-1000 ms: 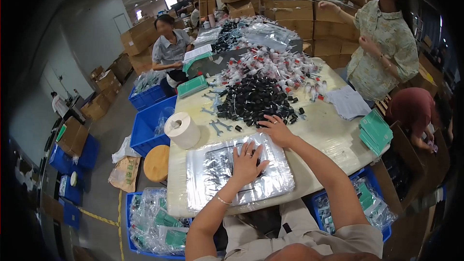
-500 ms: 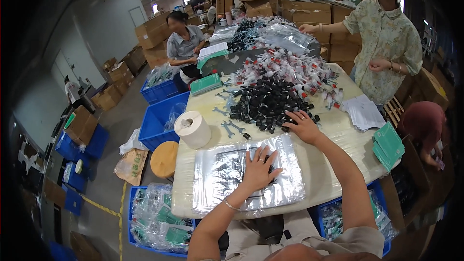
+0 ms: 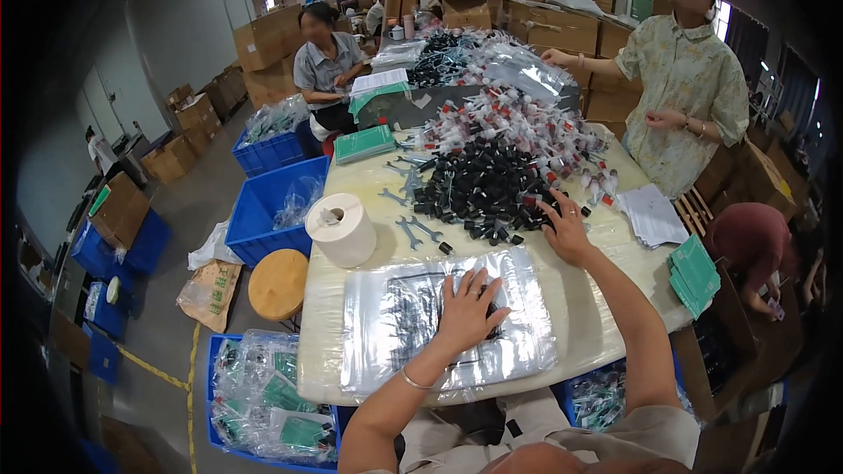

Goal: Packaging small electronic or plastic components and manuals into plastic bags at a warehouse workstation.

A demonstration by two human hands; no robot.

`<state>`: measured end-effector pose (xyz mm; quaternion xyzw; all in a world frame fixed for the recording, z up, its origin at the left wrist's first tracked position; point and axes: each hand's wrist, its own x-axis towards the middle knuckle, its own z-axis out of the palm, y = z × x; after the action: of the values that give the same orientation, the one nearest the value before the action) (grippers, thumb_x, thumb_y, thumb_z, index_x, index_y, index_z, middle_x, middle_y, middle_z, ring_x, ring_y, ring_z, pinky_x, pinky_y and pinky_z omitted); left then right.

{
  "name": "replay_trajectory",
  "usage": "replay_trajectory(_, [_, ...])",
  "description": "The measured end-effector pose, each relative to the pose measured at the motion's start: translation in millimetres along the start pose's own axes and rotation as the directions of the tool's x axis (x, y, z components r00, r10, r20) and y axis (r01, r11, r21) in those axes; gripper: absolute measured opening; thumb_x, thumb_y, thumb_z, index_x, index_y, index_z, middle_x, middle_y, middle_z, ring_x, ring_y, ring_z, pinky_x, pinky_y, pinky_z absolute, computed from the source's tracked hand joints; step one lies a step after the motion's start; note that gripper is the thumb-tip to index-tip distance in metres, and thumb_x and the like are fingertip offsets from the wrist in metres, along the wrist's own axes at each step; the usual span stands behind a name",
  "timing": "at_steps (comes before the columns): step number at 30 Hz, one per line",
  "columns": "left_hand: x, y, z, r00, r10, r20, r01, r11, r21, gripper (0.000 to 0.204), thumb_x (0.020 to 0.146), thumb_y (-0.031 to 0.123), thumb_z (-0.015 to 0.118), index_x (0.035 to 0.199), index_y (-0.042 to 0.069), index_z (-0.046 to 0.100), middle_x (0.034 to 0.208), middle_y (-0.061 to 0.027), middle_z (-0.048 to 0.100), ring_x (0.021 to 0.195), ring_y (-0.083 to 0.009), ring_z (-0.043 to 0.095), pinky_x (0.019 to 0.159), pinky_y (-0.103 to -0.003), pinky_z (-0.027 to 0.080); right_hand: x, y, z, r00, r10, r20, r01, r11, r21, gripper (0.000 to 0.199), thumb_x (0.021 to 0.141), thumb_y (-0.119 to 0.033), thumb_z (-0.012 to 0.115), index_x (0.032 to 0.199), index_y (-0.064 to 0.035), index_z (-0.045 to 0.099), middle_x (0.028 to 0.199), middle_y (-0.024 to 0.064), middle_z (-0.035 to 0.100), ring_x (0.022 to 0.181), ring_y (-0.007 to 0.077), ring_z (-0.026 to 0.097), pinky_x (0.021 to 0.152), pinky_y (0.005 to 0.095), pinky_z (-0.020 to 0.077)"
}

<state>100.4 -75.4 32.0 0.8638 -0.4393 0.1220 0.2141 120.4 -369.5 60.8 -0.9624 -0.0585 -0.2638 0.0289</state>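
My left hand (image 3: 470, 318) lies flat with fingers spread on a stack of clear plastic bags (image 3: 378, 338) at the table's near edge. Something black shows beside and below its fingers; what it is, I cannot make out. At the right edge of a heap of small black cylindrical pieces (image 3: 479, 184) is my right hand (image 3: 566, 226), fingers apart and bent toward the heap. No piece is visible in its grasp. Behind the black heap rises a larger pile of clear and white pieces with red parts (image 3: 527, 127). Several open-end wrenches (image 3: 423, 230) lie left of the black heap.
A white roll (image 3: 341, 241) stands on the table's left. Green booklets (image 3: 364, 144) lie beyond it; more green booklets (image 3: 694, 276) and white papers (image 3: 652, 215) lie right. Left of the table are a blue bin (image 3: 255, 241) and round stool (image 3: 277, 285). Co-workers stand or sit around.
My right hand has shifted a little to the right along the edge of the black heap. The left hand stays on the bags. The whole view has turned slightly.
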Motion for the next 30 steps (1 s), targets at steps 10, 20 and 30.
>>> replay_trajectory(10, [0.3,-1.9,-4.0,1.0,-0.014,-0.008,0.014,1.0,-0.012,0.053,0.086,0.046,0.047,0.125,0.01,0.046,0.132,-0.0146,0.04,0.125,-0.032,0.032,0.102,-0.056,0.015,68.3,-66.7,18.9,0.835,-0.508,0.211,0.49,0.861,0.133,0.045,0.079,-0.034,0.06,0.123,-0.0291,0.05,0.141,0.007,0.029,0.132,0.0279,0.021,0.108,0.0469,0.0138])
replay_trajectory(20, [1.5,-2.7,-1.5,0.998,0.004,-0.067,-0.008,0.998,-0.065,0.051,0.086,0.044,0.048,0.123,0.01,0.049,0.129,-0.0155,0.043,0.124,-0.0327,0.034,0.101,-0.057,0.016,86.9,-8.4,36.5,0.93,-0.361,0.073,0.367,0.923,-0.117,0.035,0.084,-0.032,0.053,0.118,-0.0266,0.052,0.132,0.0071,0.037,0.127,0.023,0.028,0.105,0.0494,0.0165])
replay_trajectory(30, [-3.3,-5.0,-1.3,0.995,0.002,-0.095,-0.008,0.998,-0.066,0.05,0.085,0.043,0.049,0.121,0.008,0.051,0.128,-0.0153,0.044,0.123,-0.0325,0.035,0.1,-0.057,0.019,122.5,-166.3,62.5,0.76,-0.648,-0.046,0.62,0.702,0.351,0.03,0.079,-0.021,0.058,0.107,-0.0134,0.058,0.119,0.0084,0.05,0.119,0.0285,0.04,0.101,0.0458,0.0271])
